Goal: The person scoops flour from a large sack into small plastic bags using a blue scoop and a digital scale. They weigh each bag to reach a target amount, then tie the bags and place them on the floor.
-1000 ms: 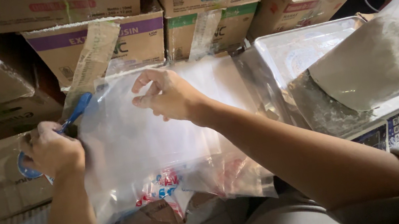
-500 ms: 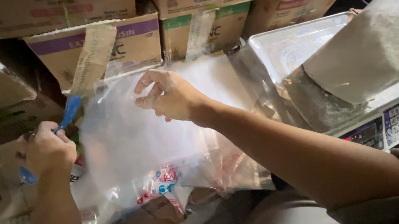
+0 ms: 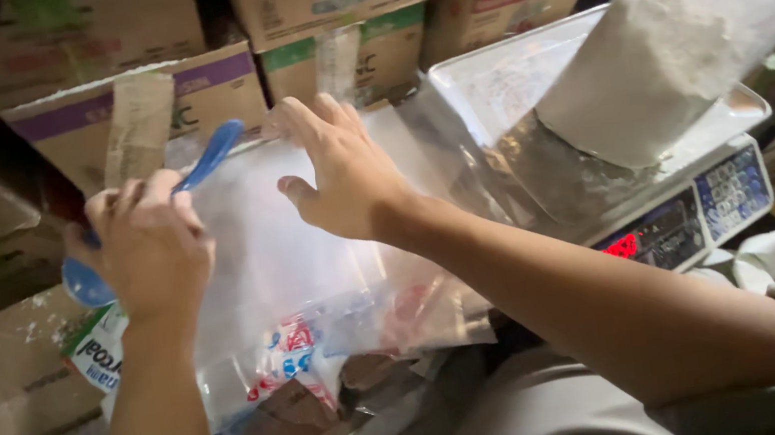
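1. We see the left hand (image 3: 149,243) clenched around a blue plastic scoop (image 3: 199,169); its smooth handle runs up and to the right, and its rounded end shows below the fist.
2. The right hand (image 3: 346,173) lies with fingers spread flat on a clear, crinkly plastic bag (image 3: 283,262) in front of taped cardboard boxes (image 3: 140,111).
3. At right, a metal-trayed scale (image 3: 679,207) bears a bag of white powder (image 3: 660,68).
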